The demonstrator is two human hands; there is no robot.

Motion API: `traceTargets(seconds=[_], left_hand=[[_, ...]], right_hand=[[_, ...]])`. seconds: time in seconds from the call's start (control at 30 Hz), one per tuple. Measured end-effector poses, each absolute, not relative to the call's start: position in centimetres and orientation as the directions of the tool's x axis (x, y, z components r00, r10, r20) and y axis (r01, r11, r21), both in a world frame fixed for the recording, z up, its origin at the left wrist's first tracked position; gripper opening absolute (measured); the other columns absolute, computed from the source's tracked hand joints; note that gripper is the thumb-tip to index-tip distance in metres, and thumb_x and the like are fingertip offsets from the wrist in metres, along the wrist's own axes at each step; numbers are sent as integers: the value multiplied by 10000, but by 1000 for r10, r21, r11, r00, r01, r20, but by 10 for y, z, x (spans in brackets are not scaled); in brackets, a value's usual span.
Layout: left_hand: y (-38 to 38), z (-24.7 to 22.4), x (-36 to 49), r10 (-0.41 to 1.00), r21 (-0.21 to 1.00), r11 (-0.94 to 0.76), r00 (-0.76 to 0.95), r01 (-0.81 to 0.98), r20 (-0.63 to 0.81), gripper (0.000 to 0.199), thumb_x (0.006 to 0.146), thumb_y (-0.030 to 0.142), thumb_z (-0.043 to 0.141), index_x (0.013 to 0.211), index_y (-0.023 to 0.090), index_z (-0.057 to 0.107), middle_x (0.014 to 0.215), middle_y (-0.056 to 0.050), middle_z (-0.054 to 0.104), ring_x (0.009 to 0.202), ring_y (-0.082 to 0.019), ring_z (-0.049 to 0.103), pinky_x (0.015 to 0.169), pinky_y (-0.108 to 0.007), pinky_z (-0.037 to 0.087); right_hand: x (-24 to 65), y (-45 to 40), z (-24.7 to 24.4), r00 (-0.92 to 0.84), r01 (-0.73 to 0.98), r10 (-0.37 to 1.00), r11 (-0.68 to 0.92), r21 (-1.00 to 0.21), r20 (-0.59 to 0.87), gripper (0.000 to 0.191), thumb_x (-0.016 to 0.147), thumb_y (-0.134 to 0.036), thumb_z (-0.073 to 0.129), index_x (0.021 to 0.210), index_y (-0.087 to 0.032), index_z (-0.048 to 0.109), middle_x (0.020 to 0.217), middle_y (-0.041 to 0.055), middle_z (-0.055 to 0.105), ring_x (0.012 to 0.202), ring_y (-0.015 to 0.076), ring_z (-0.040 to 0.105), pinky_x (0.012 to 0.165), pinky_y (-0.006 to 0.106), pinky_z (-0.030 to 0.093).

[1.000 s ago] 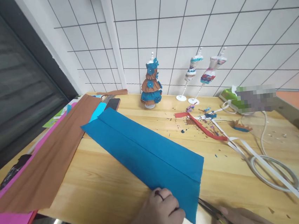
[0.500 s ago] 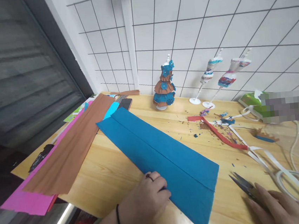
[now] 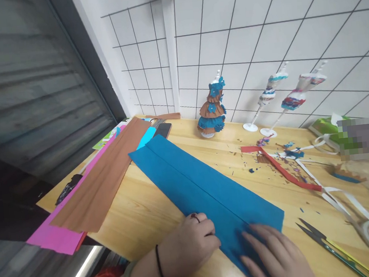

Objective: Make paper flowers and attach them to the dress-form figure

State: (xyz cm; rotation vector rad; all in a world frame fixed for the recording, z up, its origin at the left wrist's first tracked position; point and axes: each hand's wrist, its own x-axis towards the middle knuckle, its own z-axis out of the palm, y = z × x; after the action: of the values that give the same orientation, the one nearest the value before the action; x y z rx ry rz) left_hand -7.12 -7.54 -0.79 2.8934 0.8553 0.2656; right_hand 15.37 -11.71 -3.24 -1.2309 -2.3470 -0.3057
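A long sheet of blue crepe paper (image 3: 205,184) lies slantwise on the wooden table, with a crease or layered edge running along its length. My left hand (image 3: 197,239), wearing a ring and a black wristband, is at the paper's near edge with its fingers curled closed on it. Over the near right end of the sheet, my right hand (image 3: 277,256) lies with its fingers stretched out and apart, holding nothing. To its right, scissors (image 3: 328,240) with a yellow-edged handle rest on the table, blades slightly parted.
Brown paper (image 3: 110,176) and pink paper (image 3: 58,235) overlap on the left. A small dress form (image 3: 212,107) in brown and blue ruffles stands by the wall, near two other dress forms (image 3: 273,88). Scraps, a red strip (image 3: 282,170) and white ribbon (image 3: 357,209) lie right.
My right hand has let go of the scissors and moved left onto the blue crepe paper. My left hand stays at the near edge. The view has shifted slightly.
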Motion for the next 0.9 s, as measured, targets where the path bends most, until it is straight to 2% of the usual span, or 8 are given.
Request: traceTargets(seconds=[0.1, 0.17, 0.33, 0.4, 0.5, 0.63, 0.8, 0.9], left_hand=[[-76, -9, -70, 551, 150, -833, 822, 532, 146, 173, 848, 175, 482, 676, 167, 468, 761, -14, 477, 725, -158, 410, 636, -294, 344], [-77, -9, -67, 551, 145, -833, 821, 533, 150, 174, 852, 178, 479, 678, 166, 470, 755, -16, 475, 727, -159, 412, 628, -292, 341], [-80, -8, -61, 537, 142, -843, 826, 519, 171, 146, 832, 172, 506, 691, 169, 468, 751, -16, 459, 715, -159, 408, 598, -296, 328], [-81, -8, -60, 539, 141, -842, 825, 521, 172, 139, 819, 175, 523, 692, 172, 466, 750, -17, 453, 715, -162, 407, 589, -303, 323], [-81, -11, -58, 540, 146, -841, 825, 521, 167, 141, 808, 181, 533, 690, 175, 457, 742, -17, 444, 707, -167, 407, 572, -307, 318], [-79, -14, -44, 540, 150, -841, 825, 521, 164, 128, 793, 185, 552, 706, 175, 460, 754, -20, 456, 724, -175, 426, 568, -308, 331], [-80, -6, -18, 530, 202, -843, 834, 498, 155, 86, 815, 233, 536, 763, 174, 502, 798, -22, 514, 787, -184, 460, 627, -304, 370], [-76, 2, -22, 499, 279, -851, 851, 445, 166, 119, 836, 299, 513, 857, 183, 532, 847, -19, 559, 826, -171, 474, 704, -288, 385]], right_hand=[[171, -98, -34, -398, 893, 819, 449, -29, 413, 409, 895, -397, 349, 1080, -150, 616, 1151, 148, 601, 1094, 302, 524, 886, 468, 434], [185, -82, -40, -381, 915, 842, 402, 26, 381, 418, 907, -351, 313, 1135, -123, 579, 1189, 170, 567, 1124, 311, 491, 873, 466, 440], [209, -45, -45, -316, 948, 920, 313, 54, 231, 355, 878, -316, 365, 1088, -155, 603, 962, 130, 667, 828, 277, 620, 726, 427, 488], [212, -37, -39, -318, 946, 933, 324, -11, 172, 332, 873, -322, 374, 1032, -165, 620, 840, 106, 680, 753, 253, 633, 679, 381, 494], [213, -30, -29, -369, 918, 922, 381, -108, 113, 293, 873, -310, 372, 915, -200, 641, 794, 77, 679, 723, 221, 640, 658, 328, 488], [218, -14, -22, -361, 924, 910, 379, -54, 206, 292, 869, -303, 384, 875, -191, 654, 807, 90, 673, 744, 233, 637, 686, 344, 475], [225, 6, -19, -260, 966, 896, 244, 90, 359, 294, 859, -326, 410, 957, -171, 640, 895, 118, 660, 829, 293, 609, 689, 419, 456], [223, -9, -13, -314, 946, 862, 321, 50, 399, 337, 868, -373, 415, 1040, -153, 605, 981, 129, 640, 912, 290, 580, 762, 426, 445]])
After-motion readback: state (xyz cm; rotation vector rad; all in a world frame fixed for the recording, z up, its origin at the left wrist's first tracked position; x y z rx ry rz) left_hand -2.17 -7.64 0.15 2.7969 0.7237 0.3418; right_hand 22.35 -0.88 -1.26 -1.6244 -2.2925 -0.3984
